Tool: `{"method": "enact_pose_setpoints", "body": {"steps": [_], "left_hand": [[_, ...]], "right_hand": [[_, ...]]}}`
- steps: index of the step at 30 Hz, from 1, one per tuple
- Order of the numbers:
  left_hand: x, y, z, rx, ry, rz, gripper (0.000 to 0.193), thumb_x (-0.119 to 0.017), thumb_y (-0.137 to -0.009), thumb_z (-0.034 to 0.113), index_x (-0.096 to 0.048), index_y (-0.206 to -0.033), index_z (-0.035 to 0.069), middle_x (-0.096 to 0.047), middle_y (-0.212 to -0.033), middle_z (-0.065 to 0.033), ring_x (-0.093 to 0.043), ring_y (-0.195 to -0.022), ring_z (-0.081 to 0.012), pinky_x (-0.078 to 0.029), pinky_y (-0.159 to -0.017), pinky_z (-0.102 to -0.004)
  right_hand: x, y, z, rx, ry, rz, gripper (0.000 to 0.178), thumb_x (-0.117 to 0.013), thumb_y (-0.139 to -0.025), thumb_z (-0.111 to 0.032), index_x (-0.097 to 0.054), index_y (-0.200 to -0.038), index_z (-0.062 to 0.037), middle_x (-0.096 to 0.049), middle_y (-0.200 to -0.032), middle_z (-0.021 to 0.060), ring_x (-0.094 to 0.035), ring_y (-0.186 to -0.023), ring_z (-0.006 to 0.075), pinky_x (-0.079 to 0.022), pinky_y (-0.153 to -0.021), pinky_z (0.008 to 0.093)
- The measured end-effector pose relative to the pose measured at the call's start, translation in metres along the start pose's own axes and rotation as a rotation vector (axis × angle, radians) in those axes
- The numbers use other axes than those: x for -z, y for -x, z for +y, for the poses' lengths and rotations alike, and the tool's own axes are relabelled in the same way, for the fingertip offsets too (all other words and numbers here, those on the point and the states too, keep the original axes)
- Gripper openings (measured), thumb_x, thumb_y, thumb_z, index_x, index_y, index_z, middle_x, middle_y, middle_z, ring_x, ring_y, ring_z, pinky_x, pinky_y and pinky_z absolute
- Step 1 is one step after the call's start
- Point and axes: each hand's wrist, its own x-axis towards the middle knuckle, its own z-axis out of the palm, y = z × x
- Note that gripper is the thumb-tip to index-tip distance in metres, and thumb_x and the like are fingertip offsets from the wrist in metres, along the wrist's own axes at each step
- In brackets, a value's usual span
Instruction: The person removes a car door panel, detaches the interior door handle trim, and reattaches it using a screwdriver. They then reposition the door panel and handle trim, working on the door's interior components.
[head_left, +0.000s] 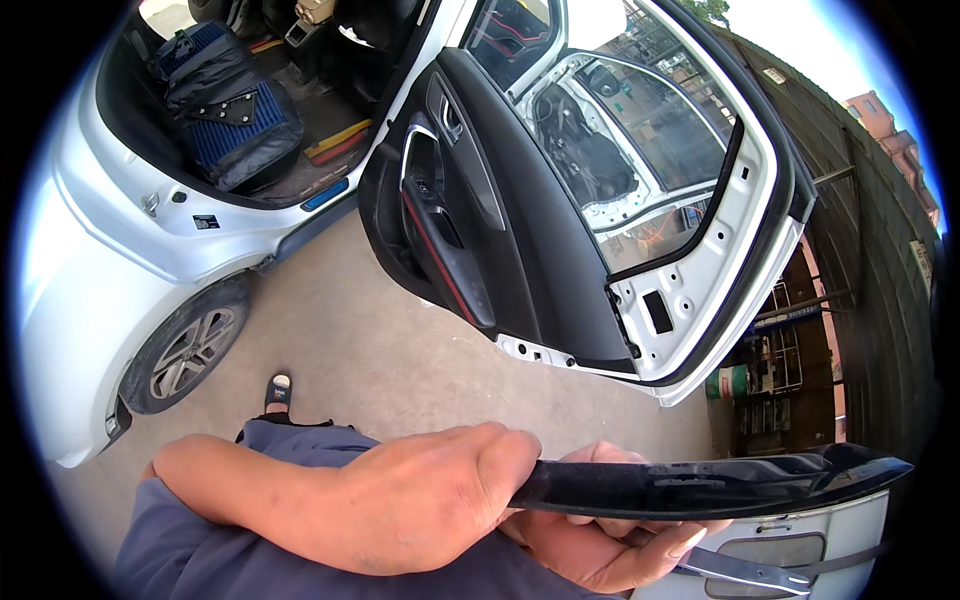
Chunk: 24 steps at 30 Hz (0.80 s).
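Across the lower right, a long glossy black trim strip (715,488), tapering to a point at its right end, is held level. My left hand (445,495) is closed round its left end, which the hand hides. My right hand (600,550) grips the strip from below, with its fingers partly behind it. A silver metal tool (745,572) with a notched tip sticks out below the strip beside my right thumb; its handle end is hidden. Beyond my hands stands an open white car door (735,290) with a black inner panel (545,250) and bare white metal round its window.
To the left is the white car body (90,270) with its wheel (190,350) and a covered seat (235,110). A sandal-clad foot (279,390) is on the concrete floor (340,340). At right are shelves (780,390), a green-white drum (727,382) and another pale vehicle panel (850,530).
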Motion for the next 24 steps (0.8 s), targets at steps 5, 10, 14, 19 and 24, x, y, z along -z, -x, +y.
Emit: {"method": "enact_pose_setpoints", "body": {"steps": [5, 10, 14, 19, 24], "left_hand": [[-0.016, -0.004, 0.003, -0.026, -0.030, -0.017, 0.039, -0.071, -0.089, 0.008, -0.052, -0.121, -0.002, -0.063, -0.104, -0.0204, -0.066, -0.094, -0.0409, -0.054, -0.079, -0.0453], [-0.029, -0.006, 0.015, 0.034, -0.030, -0.043, 0.037, -0.070, -0.092, 0.012, -0.053, -0.122, -0.001, -0.064, -0.104, -0.0199, -0.066, -0.093, -0.0404, -0.054, -0.079, -0.0452], [-0.036, -0.012, 0.024, -0.004, 0.091, -0.083, 0.031, -0.065, -0.097, 0.017, -0.051, -0.118, 0.000, -0.065, -0.098, -0.0204, -0.066, -0.090, -0.0417, -0.054, -0.076, -0.0470], [-0.040, -0.017, 0.028, -0.016, 0.185, -0.125, 0.025, -0.060, -0.101, 0.019, -0.050, -0.114, 0.000, -0.066, -0.096, -0.0237, -0.066, -0.090, -0.0440, -0.052, -0.076, -0.0490], [-0.055, -0.016, 0.032, -0.045, 0.173, -0.118, 0.025, -0.060, -0.100, 0.018, -0.050, -0.114, -0.001, -0.065, -0.096, -0.0236, -0.066, -0.090, -0.0440, -0.053, -0.075, -0.0478]], "right_hand": [[0.016, -0.006, -0.016, -0.168, -0.259, -0.056, 0.025, -0.060, -0.100, -0.017, -0.058, -0.124, -0.0094, -0.035, -0.060, -0.0099, -0.024, -0.043, -0.0011, -0.020, -0.038, 0.0166], [0.025, -0.017, -0.024, -0.192, -0.399, -0.226, 0.013, -0.056, -0.100, -0.011, -0.055, -0.113, -0.0109, -0.026, -0.060, -0.0098, -0.022, -0.044, -0.0014, -0.019, -0.036, 0.0164], [0.046, -0.028, -0.036, -0.185, -0.482, -0.269, 0.012, -0.045, -0.103, -0.009, -0.052, -0.113, -0.0052, -0.026, -0.063, -0.0070, -0.023, -0.045, 0.0017, -0.028, -0.032, 0.0177], [0.056, -0.043, -0.036, -0.135, -0.656, -0.406, 0.028, -0.043, -0.100, -0.004, -0.049, -0.125, 0.0042, -0.028, -0.066, -0.0044, -0.023, -0.046, 0.0031, -0.031, -0.034, 0.0198], [0.067, -0.045, -0.048, -0.242, -0.757, -0.396, 0.038, -0.044, -0.096, -0.002, -0.043, -0.134, 0.0065, -0.033, -0.074, -0.0037, -0.026, -0.047, 0.0027, -0.031, -0.034, 0.0203]]}}
